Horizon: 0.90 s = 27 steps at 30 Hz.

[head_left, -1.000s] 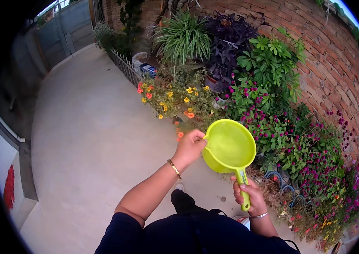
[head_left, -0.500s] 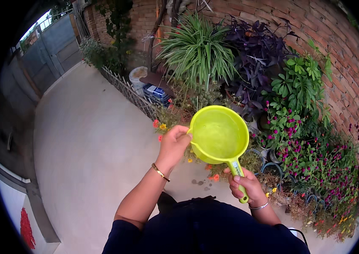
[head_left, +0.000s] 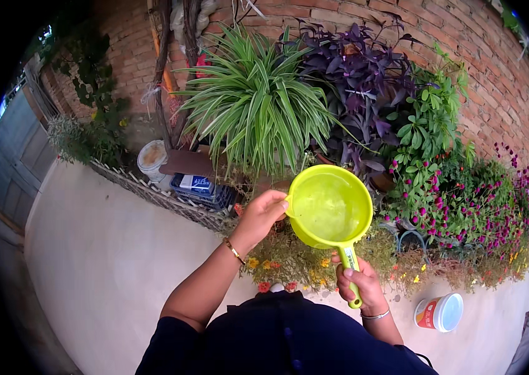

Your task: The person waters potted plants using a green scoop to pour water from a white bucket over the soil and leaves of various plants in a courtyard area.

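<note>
A lime-green plastic water dipper with water in it is held out in front of my chest. My right hand is wrapped round its short handle. The fingers of my left hand pinch the left side of its rim. Just beyond the dipper stands a spider plant with long striped leaves. To its right grows a purple-leaved plant. Low orange and yellow flowers lie below the dipper, by my body.
A white and red bucket stands on the pale concrete floor at the right. A low lattice fence, a white pail and a dark blue crate line the left. Magenta globe flowers fill the right, before a brick wall.
My view has turned and come closer to the plants, so the spider plant looks larger and farther left. The bucket at the right has come into view. Both hands still hold the dipper.
</note>
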Available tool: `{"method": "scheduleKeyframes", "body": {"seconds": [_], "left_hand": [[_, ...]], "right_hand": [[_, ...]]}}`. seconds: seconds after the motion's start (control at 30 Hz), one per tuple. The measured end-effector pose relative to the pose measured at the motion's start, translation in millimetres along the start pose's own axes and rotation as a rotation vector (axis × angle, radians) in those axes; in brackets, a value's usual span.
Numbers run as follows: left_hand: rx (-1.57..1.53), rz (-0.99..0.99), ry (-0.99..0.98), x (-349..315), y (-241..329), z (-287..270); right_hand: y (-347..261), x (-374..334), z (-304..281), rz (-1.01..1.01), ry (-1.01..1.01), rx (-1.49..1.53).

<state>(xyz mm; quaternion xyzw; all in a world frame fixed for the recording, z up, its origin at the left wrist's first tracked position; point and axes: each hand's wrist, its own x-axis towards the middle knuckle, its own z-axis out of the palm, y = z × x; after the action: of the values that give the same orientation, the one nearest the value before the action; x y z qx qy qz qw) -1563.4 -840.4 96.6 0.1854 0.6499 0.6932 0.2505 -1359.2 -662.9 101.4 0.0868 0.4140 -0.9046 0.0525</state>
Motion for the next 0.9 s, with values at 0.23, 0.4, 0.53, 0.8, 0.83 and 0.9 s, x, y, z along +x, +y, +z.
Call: {"method": "scheduleKeyframes", "body": {"seconds": [0.23, 0.4, 0.53, 0.8, 0.83, 0.9], "left_hand": [[0.466, 0.048, -0.342, 105, -52, -78], [0.904, 0.381, -0.470, 197, -88, -99], [1.339, 0.726, -0.598, 273, -59, -84], [1.277, 1.211, -0.415, 434, 42, -126], [1.434, 1.061, -0.431, 432, 66, -137], [1.492, 1.027, -0.393, 451, 76, -168]], "right_hand": [[7, 53, 35, -0.127, 0.219, 0.033], [8, 88, 73, -0.232, 0.379, 0.023], [14, 132, 104, -0.349, 0.579, 0.066], [0, 235, 154, -0.439, 0.702, 0.066], [-2, 248, 154, -0.438, 0.699, 0.067], [-8, 278, 158, -0.446, 0.696, 0.051]]}}
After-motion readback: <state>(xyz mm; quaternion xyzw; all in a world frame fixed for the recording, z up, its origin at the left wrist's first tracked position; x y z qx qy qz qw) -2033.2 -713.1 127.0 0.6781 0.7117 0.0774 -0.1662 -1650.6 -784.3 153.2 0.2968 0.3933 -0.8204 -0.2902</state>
